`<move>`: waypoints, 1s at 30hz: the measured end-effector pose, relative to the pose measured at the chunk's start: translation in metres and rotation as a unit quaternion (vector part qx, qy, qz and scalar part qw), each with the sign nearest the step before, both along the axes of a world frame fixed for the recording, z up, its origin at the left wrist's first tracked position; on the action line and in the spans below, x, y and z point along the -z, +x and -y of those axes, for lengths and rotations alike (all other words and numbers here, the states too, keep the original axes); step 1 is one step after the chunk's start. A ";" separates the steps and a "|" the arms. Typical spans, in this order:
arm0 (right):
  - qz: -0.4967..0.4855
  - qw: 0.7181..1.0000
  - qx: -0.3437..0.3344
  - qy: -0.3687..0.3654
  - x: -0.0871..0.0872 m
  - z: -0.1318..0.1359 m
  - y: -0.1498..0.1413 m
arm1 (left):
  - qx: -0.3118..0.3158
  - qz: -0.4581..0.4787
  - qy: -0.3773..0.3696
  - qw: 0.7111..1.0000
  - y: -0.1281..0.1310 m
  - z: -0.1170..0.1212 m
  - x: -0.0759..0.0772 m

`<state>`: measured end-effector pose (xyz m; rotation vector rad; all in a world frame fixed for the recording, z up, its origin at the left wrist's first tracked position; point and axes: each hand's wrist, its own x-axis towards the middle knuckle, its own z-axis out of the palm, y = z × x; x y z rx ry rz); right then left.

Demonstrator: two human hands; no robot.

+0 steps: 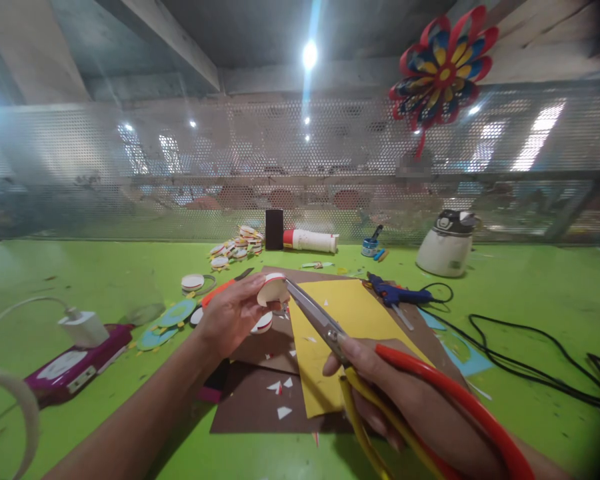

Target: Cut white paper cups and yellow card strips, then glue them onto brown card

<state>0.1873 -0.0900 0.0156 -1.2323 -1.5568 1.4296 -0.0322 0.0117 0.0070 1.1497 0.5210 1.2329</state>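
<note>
My left hand pinches a round, white cut paper cup piece with a red edge. In my right hand is a pair of scissors with red and yellow handles. The scissor tips meet the edge of the cup piece; whether the blades are fully closed cannot be made out. Just below my left fingers lies another white cup piece. Under both hands are a yellow sheet and brown card, with white paper scraps scattered over the card.
A purple power strip with a white plug stands left, near blue paper rings. At the back are more cup pieces, a paper cup stack and a phone. On the right lie a blue glue gun, its black cord, and a kettle.
</note>
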 end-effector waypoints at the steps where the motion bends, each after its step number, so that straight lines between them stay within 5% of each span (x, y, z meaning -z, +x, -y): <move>1: 0.001 1.000 0.000 0.000 -0.001 0.000 0.000 | 0.002 -0.001 0.005 1.000 0.000 0.000 0.000; 17: -0.053 0.997 -0.030 -0.049 -0.001 -0.003 0.001 | -0.025 0.032 0.004 0.999 -0.002 -0.001 -0.004; 30: 0.198 0.962 0.001 0.190 0.003 -0.001 -0.006 | -0.052 0.030 0.022 0.998 -0.002 0.001 -0.001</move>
